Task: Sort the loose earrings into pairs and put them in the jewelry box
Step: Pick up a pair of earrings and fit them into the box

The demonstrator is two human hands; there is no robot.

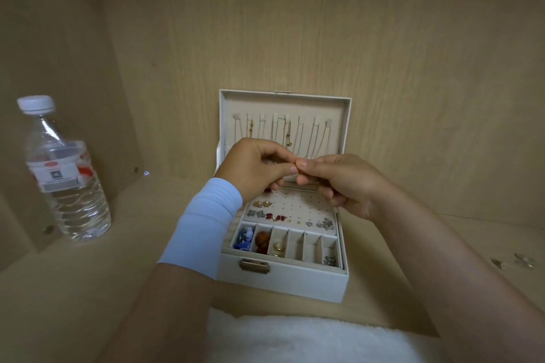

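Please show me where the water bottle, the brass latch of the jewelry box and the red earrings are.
water bottle (pixel 59 174), head view, on the paper label.
brass latch (pixel 254 266), head view, middle of its plate.
red earrings (pixel 278 217), head view, on a red stone.

The white jewelry box (pixel 283 281) stands open, lid (pixel 284 104) upright. Earrings (pixel 267 216) sit pinned on its dotted panel (pixel 298 200); loose earrings (pixel 514 262) lie well right.

Wooden shelf (pixel 147 274) holds bottle (pixel 63 174), jewelry box (pixel 283 277), loose earrings (pixel 516 262).
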